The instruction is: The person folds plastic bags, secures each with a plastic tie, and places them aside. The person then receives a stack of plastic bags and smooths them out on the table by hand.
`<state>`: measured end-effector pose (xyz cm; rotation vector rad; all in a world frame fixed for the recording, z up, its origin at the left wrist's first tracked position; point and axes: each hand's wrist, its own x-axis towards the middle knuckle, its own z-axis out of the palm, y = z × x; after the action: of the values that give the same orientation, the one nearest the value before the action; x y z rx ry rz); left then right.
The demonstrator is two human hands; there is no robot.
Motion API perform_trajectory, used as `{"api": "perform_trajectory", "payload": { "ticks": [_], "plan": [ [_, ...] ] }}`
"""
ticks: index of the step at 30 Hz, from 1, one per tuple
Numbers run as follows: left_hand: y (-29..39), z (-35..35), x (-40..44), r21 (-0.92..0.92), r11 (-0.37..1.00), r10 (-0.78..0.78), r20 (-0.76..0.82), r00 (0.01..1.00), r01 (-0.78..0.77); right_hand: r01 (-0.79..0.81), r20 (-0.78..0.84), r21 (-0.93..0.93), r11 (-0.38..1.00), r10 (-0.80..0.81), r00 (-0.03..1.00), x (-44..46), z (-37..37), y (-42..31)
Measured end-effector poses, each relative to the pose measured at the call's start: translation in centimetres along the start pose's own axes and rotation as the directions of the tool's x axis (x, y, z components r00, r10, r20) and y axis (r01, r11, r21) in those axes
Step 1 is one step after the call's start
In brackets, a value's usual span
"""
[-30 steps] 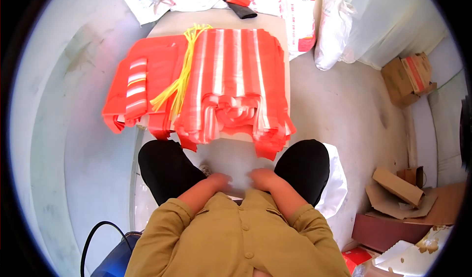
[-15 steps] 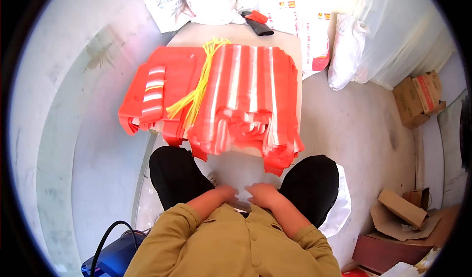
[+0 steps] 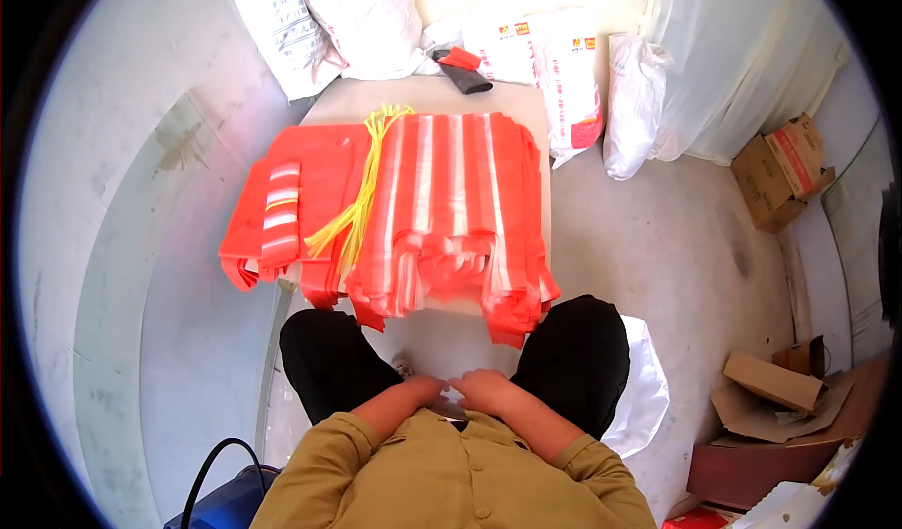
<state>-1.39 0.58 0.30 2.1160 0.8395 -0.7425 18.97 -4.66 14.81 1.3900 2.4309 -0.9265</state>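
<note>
Close together over my lap, my left hand (image 3: 428, 391) and my right hand (image 3: 481, 391) hold nothing that I can see. Their fingers look loose and partly stretched; the fingertips are small and hard to make out. Beyond my knees, a thick stack of red plastic bags with white stripes (image 3: 442, 181) lies on a low table (image 3: 329, 106). Its handle ends hang over the near edge. A second pile of red bags (image 3: 329, 158) sits to the left, topped by a rolled striped bundle (image 3: 281, 208). Yellow strips (image 3: 362, 200) lie between the two piles.
White sacks (image 3: 366, 17) lean along the back, with a black-and-red object (image 3: 462, 70) before them. A cardboard box (image 3: 780, 172) stands right; opened cardboard (image 3: 775, 388) lies lower right. A blue item with a black cable (image 3: 225, 496) is at lower left.
The camera view has shifted, so the bags and table appear lower and slightly left. My hands have come a little closer together over my lap. The bags look undisturbed.
</note>
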Motion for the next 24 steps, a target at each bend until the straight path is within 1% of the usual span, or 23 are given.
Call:
{"api": "perform_trajectory", "payload": {
  "ticks": [4, 6, 10, 14, 16, 19, 22, 24],
  "plan": [
    [1.1, -1.0, -0.7, 0.056, 0.998, -0.035, 0.033, 0.999, 0.033, -0.006, 0.008, 0.044, 0.999, 0.006, 1.000, 0.0, 0.0, -0.2],
    [0.7, -0.7, -0.5, 0.052, 0.999, -0.011, 0.012, 1.000, 0.011, -0.004, 0.005, 0.080, 0.997, 0.004, 1.000, -0.2, -0.5, -0.5],
    [-0.7, 0.6, 0.8, 0.022, 0.999, 0.034, -0.018, 0.999, -0.034, -0.013, 0.033, 0.019, 1.000, 0.012, 0.999, 0.2, 0.1, -0.1],
    [-0.4, 0.4, 0.7, 0.031, 1.000, 0.003, -0.012, 1.000, -0.003, -0.014, 0.048, 0.021, 1.000, 0.013, 0.999, 0.2, 0.1, 0.0],
    [0.9, -1.0, -0.7, 0.033, 0.999, -0.006, 0.001, 1.000, 0.006, -0.008, 0.056, 0.021, 1.000, 0.007, 0.998, 0.2, 0.0, -0.1],
    [0.0, -0.3, -0.6, -0.042, 0.998, 0.045, -0.112, 0.993, -0.050, -0.008, 0.065, 0.027, 1.000, 0.007, 0.998, 0.3, -0.3, -0.2],
    [0.2, -0.5, -0.5, -0.019, 0.999, 0.047, -0.093, 0.995, -0.049, -0.022, 0.074, 0.035, 0.999, 0.019, 0.997, 0.4, -0.3, -0.4],
    [0.5, -0.8, -0.8, -0.036, 0.999, 0.016, -0.095, 0.995, -0.020, -0.015, 0.077, 0.030, 0.999, 0.013, 0.997, 0.6, -0.1, -0.2]
  ]
}}
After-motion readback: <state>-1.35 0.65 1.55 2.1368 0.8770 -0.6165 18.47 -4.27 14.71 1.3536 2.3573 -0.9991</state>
